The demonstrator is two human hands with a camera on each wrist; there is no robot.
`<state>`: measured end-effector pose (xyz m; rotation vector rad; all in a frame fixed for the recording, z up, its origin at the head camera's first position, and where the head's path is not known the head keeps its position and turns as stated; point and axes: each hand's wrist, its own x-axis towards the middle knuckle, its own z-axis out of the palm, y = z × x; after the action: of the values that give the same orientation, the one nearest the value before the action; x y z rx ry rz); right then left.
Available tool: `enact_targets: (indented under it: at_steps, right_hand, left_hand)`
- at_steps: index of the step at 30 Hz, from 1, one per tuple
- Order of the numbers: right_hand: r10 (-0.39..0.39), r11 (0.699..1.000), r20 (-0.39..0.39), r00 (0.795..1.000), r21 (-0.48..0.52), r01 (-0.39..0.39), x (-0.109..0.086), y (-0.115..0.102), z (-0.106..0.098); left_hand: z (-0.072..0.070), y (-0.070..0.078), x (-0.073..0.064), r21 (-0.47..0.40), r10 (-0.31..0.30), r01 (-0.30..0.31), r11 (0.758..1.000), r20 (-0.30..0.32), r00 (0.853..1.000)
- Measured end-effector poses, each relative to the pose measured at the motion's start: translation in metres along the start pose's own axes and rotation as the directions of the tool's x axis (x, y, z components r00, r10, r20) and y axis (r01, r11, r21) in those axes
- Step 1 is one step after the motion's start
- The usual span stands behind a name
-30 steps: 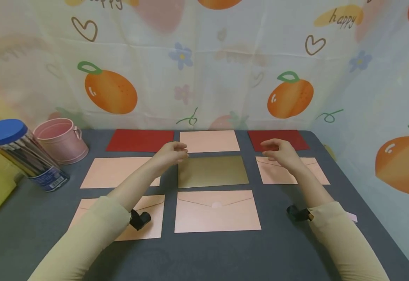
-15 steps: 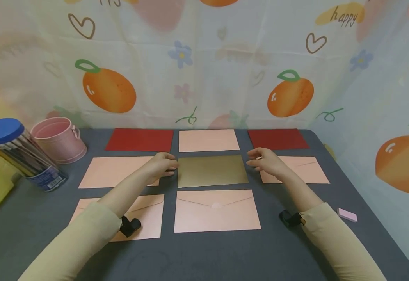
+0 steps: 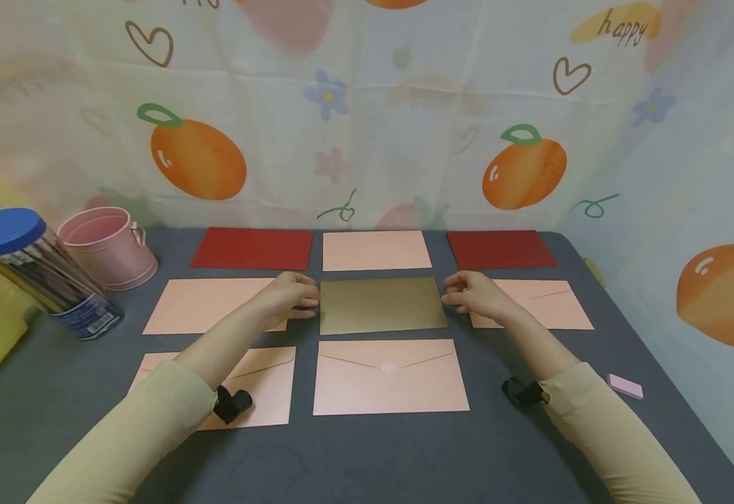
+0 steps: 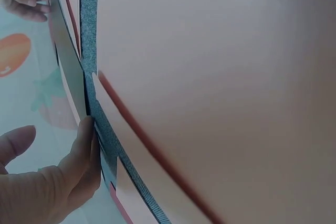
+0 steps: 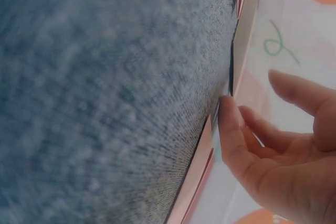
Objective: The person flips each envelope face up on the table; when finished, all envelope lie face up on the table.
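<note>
A gold envelope (image 3: pixel 382 306) lies flat at the centre of the head view. My left hand (image 3: pixel 290 297) is at its left edge, fingertips touching or very near it, partly over a pale pink envelope (image 3: pixel 206 304). Mirroring it on the right edge is my right hand (image 3: pixel 477 294), in front of another pink envelope (image 3: pixel 546 306). Both wrist views show each thumb held apart from the other fingers, with nothing gripped between: left fingers (image 4: pixel 81 150), right fingers (image 5: pixel 233 135). Nearer me lies a pink envelope (image 3: pixel 390 385) with its flap side up.
Behind are a red envelope (image 3: pixel 252 248), a pink one (image 3: pixel 376 250) and a second red envelope (image 3: pixel 499 249). Another pink envelope (image 3: pixel 266 388) is partly under my left sleeve. A pink bucket (image 3: pixel 108 252), a pencil jar (image 3: pixel 45 273) and an eraser (image 3: pixel 625 386) stand or lie towards the sides.
Both hands have come down and nearer to me, settling at the gold envelope's two sides; they barely move in the last half second. My right sleeve has uncovered the eraser.
</note>
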<state>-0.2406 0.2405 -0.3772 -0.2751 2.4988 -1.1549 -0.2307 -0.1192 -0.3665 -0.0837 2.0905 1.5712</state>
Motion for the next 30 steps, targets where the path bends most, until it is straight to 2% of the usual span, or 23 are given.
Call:
enact_targets:
  at_steps: [11, 19, 25, 30]
  right_hand:
    - [-0.004, 0.999, -0.019, 1.0, -0.032, 0.003, 0.003, -0.002, 0.0]
    - [0.006, 0.998, -0.023, 1.0, -0.064, -0.008, 0.005, -0.003, 0.001]
    - [0.026, 1.0, 0.014, 1.0, -0.011, -0.026, 0.007, -0.004, 0.006]
    - [0.058, 0.998, 0.037, 0.998, 0.036, -0.059, 0.007, -0.005, 0.008]
  left_hand:
    - [-0.003, 0.0, -0.001, 0.038, 0.015, -0.016, 0.999, 0.024, 1.0]
    - [-0.002, 0.0, 0.001, 0.023, 0.016, -0.017, 1.0, 0.017, 1.0]
    - [0.001, -0.003, 0.007, -0.001, 0.023, -0.023, 1.0, 0.009, 1.0]
    - [0.002, -0.008, 0.012, 0.059, 0.042, -0.043, 0.997, 0.017, 0.999]
